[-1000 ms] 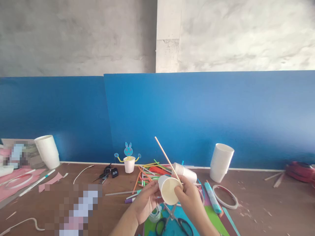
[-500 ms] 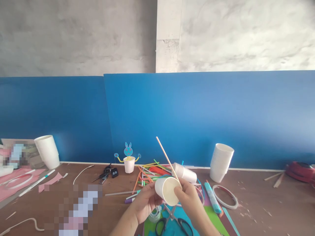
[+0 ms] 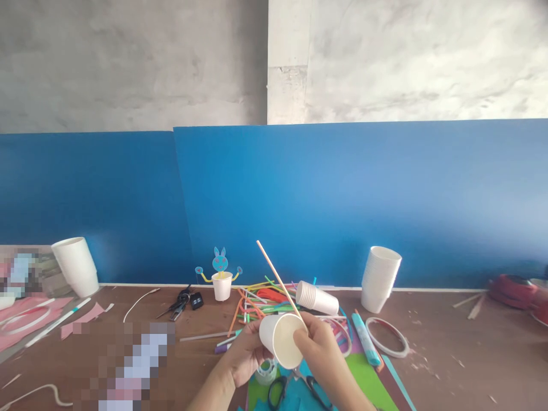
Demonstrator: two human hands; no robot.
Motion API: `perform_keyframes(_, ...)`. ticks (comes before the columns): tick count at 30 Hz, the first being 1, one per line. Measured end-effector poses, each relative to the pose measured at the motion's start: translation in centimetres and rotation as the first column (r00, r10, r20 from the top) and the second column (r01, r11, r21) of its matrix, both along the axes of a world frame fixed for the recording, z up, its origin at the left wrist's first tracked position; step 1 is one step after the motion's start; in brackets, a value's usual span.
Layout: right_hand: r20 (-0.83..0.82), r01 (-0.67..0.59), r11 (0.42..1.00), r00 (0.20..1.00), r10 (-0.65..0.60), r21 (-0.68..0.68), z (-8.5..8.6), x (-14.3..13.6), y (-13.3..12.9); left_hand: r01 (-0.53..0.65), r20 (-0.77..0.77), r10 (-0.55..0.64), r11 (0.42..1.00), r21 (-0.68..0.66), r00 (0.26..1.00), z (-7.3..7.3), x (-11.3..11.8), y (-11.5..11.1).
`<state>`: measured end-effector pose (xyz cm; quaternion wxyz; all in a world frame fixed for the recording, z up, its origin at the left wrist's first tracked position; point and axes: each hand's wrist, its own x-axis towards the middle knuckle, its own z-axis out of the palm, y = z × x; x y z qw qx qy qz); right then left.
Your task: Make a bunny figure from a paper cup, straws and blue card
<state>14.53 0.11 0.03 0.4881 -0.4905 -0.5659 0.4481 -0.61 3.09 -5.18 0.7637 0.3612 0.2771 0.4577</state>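
Note:
A white paper cup [image 3: 286,341] is tilted with its mouth toward me. My left hand [image 3: 245,355] is closed around its left side. In my right hand [image 3: 322,347] a pale straw [image 3: 277,275] is pinched against the cup's right rim, the thumb at the inner side. The straw slants up and to the left, and its lower end is hidden by the fingers. Just below the cup lie scissors [image 3: 296,374] with black handles and a clear tape roll [image 3: 266,374].
Coloured straws [image 3: 252,302] and a tipped cup stack [image 3: 319,298] lie behind my hands. A rabbit-faced cup figure [image 3: 221,286] stands left of them, near keys [image 3: 182,299]. Cup stacks rise at right [image 3: 380,281] and left [image 3: 77,267]. A blue panel [image 3: 274,194] borders the table.
Both hands have shifted slightly left and down in view with the cup and straw. The whole view has also moved a little. The grip looks the same.

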Motion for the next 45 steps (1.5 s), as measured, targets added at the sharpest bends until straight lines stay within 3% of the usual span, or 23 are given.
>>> perform_keyframes(13,0.068,0.007,1.0,0.998,-0.006,-0.023,-0.9,-0.1,0.1,0.054,-0.049,-0.052,0.998,0.042,0.997,-0.4,0.3,0.3)
perform_keyframes(18,0.075,0.051,0.998,0.996,-0.053,0.027,-0.9,0.2,0.4,0.002,0.041,0.001,0.997,-0.078,0.999,0.5,0.2,0.0)
perform_keyframes(23,0.093,0.017,1.0,0.996,-0.016,-0.007,-1.5,-0.4,0.9,0.071,0.145,-0.05,0.987,-0.143,0.988,0.6,0.3,-0.2)
perform_keyframes(25,0.076,0.005,1.0,0.997,-0.004,-0.004,-1.1,-0.1,0.8,-0.003,0.14,0.029,0.983,-0.182,0.99,0.5,0.1,0.1)
perform_keyframes(29,0.189,0.056,0.995,0.979,-0.07,0.078,1.1,2.7,0.2,-0.304,0.169,0.358,0.911,-0.278,0.918,0.3,-1.0,1.5)
perform_keyframes(33,0.41,-0.096,0.995,0.909,0.08,0.017,3.3,5.5,-1.0,-0.478,0.215,0.536,0.836,-0.27,0.816,0.4,-2.5,2.7)
perform_keyframes(36,0.574,-0.097,0.995,0.816,0.073,0.012,3.5,5.3,-1.7,-0.535,0.187,0.586,0.804,-0.26,0.789,0.6,-2.9,2.8)
perform_keyframes(39,0.668,-0.054,0.996,0.744,-0.005,0.068,2.6,3.4,-1.9,-0.518,0.122,0.56,0.815,-0.259,0.819,0.8,-2.7,2.6)
perform_keyframes(45,0.703,-0.049,0.981,0.703,-0.101,0.19,0.7,1.3,-1.9,-0.449,0.057,0.474,0.861,-0.238,0.879,0.6,-2.8,2.3)
